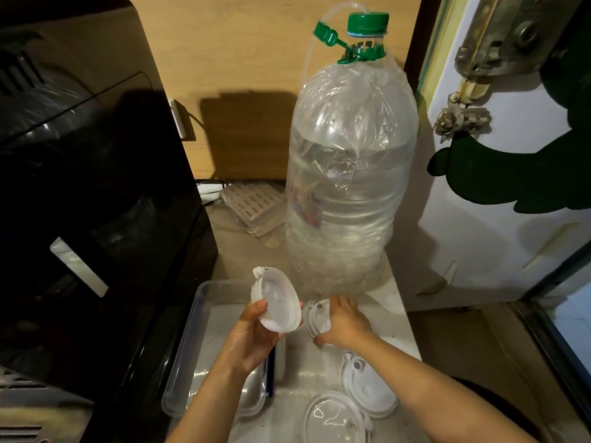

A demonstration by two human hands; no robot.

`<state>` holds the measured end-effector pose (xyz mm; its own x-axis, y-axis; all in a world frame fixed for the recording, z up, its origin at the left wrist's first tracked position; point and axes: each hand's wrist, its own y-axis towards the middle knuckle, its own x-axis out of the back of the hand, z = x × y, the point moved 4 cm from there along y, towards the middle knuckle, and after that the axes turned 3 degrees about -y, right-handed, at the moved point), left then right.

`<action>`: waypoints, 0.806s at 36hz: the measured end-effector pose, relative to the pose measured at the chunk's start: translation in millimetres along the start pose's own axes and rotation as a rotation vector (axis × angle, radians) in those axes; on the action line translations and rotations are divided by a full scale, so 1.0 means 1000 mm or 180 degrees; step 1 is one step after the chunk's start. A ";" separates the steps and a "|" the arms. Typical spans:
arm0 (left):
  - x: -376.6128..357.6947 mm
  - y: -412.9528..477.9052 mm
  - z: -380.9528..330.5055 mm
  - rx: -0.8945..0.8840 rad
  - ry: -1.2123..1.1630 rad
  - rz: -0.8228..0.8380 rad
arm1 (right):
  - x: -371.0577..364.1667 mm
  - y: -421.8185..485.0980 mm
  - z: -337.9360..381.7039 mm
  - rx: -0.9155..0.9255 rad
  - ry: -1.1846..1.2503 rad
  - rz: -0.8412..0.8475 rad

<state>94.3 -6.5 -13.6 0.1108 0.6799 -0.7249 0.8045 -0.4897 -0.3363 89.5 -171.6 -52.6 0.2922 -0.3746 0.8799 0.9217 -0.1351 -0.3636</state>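
Left hand [252, 337] fingers curled round a tilted round translucent-white plastic lid [278, 302] above the worktop [393, 321], right hand [345, 321] fingers pinching a second such lid [315, 318] lying there (thin slick rim could slip free).

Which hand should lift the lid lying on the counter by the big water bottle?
Right. The right hand is on the counter lid beside the bottle, fingers curled round its edge. The left hand is occupied holding another lid.
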 end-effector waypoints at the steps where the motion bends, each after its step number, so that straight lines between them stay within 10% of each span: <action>1: 0.000 0.000 0.000 0.0004 -0.0002 0.0002 | 0.000 0.000 0.000 0.0000 -0.0024 0.0003; 15: 0.003 0.002 -0.002 -0.0049 -0.0054 -0.0027 | 0.033 0.003 0.002 0.0059 0.0960 -0.0519; 29: -0.010 0.007 -0.003 -0.0074 -0.0438 0.0032 | 0.100 -0.034 0.044 0.0623 0.5361 0.0858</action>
<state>100.4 -14.6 -7.0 0.0393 0.5930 -0.8042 0.8171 -0.4823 -0.3157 98.6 -164.6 61.5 -0.0192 -0.8609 -0.5085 0.9477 0.1463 -0.2835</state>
